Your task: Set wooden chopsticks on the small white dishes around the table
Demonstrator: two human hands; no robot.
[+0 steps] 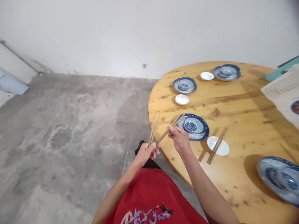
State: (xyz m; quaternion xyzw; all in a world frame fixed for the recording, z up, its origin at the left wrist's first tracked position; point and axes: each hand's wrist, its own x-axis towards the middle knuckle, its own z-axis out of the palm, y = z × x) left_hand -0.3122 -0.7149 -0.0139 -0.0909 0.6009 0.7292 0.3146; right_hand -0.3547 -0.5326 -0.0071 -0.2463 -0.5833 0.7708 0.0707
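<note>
My left hand (146, 151) is closed around several wooden chopsticks (153, 132), which fan upward past the table's edge. My right hand (179, 137) pinches a pair of chopsticks (166, 132) that slants from the left hand up to the rim of the nearest blue-and-white plate (202, 134). A clear bowl (190, 126) sits on that plate. To the right of my right hand, another pair of chopsticks (217, 145) lies across a small white dish (224, 149).
The round wooden table (243, 124) bears more blue-and-white plates (175, 84) with clear bowls. White dishes (182, 99) stand by them. A large plate (263, 174) is at the lower right. A cloth bag (285, 93) hangs over the right side. Concrete floor (81, 140) spreads to the left.
</note>
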